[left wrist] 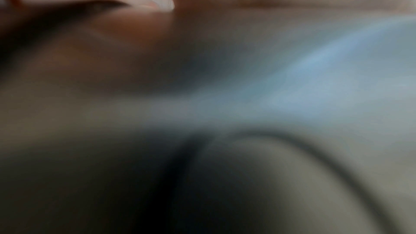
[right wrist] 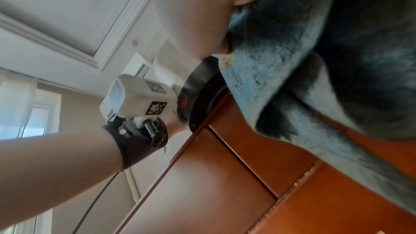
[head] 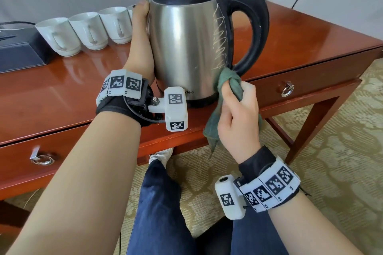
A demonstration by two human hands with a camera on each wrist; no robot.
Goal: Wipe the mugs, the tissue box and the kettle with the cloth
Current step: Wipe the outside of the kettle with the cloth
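- Right hand grips the green cloth, fingers curled round it, pressing it against the kettle by its handle.
- Left hand lies flat against the kettle's far side, fingers straight.

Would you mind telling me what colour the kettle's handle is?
The kettle's handle is black, marked with pale zigzag scribbles; it shows best in the head view.

We see the steel kettle upright on the desk, green cloth at its handle base; white mugs and dark tissue box stand left.
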